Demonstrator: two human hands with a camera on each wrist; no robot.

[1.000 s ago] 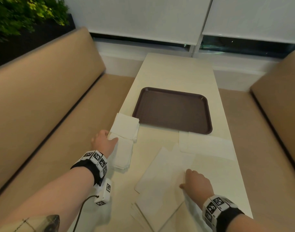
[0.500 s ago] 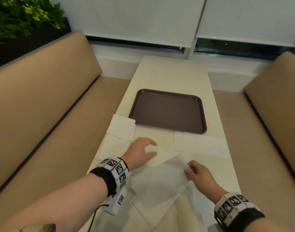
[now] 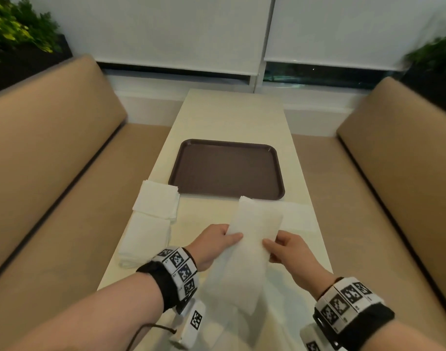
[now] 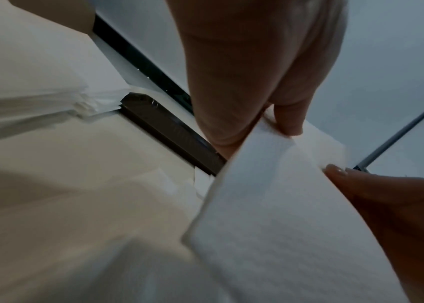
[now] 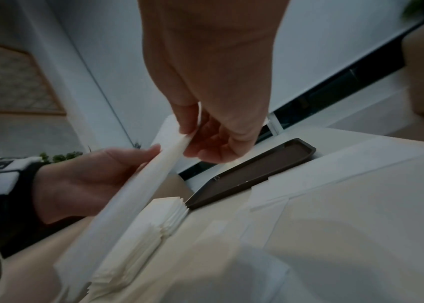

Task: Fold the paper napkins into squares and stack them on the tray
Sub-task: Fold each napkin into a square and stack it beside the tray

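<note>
A long white paper napkin (image 3: 247, 249) is lifted off the table, folded lengthwise into a strip. My left hand (image 3: 217, 243) pinches its left edge and my right hand (image 3: 285, 249) pinches its right edge. The wrist views show the same napkin (image 4: 270, 215) (image 5: 148, 184) held between thumb and fingers. The dark brown tray (image 3: 227, 168) lies bare on the table just beyond the napkin's far end. Two stacks of folded white napkins (image 3: 156, 202) (image 3: 146, 236) sit at the table's left edge, near the tray's front left corner.
A flat unfolded napkin (image 3: 295, 216) lies in front of the tray on the right. More loose napkin sheets (image 3: 280, 312) lie near the front edge under my hands. Tan bench seats (image 3: 52, 148) flank the narrow cream table (image 3: 232, 112). Window blinds lie beyond.
My left hand left the folded stacks at the left edge and came to the middle. Both hands took the sheet and lifted it off the table as a long strip.
</note>
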